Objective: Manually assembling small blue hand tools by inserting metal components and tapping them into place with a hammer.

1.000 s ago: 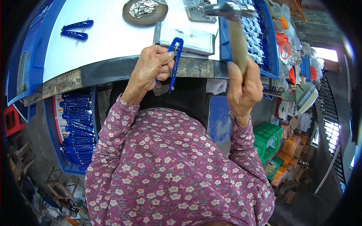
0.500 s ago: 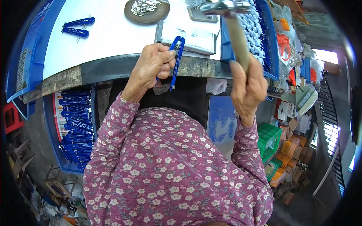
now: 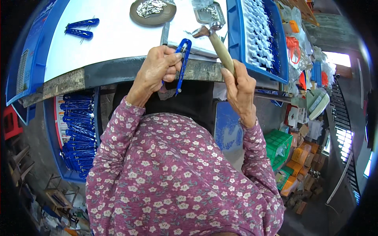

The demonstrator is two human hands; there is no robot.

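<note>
My left hand (image 3: 156, 70) is closed around one leg of a slim blue two-legged part (image 3: 182, 70), over the table's front edge. The bend of this part points away from me, and its other leg hangs free with a small metal pin at its near end. My right hand (image 3: 241, 88) grips the pale handle of a hammer (image 3: 223, 52). The hammer's metal head is tilted above a flat block (image 3: 202, 52), just right of the blue part and apart from it. The fingers of my left hand hide some of the part.
Two similar blue parts (image 3: 80, 29) lie on the white tabletop (image 3: 106, 47). Beyond the block are a brown dish (image 3: 154, 21) of small metal pins and a metal tray (image 3: 217, 22). A blue crate (image 3: 235, 33) stands right; another (image 3: 55, 145), full of blue parts, stands below left.
My right hand has brought the hammer left and down toward the block, its head now nearer the blue part. My left hand and the part have barely moved.
</note>
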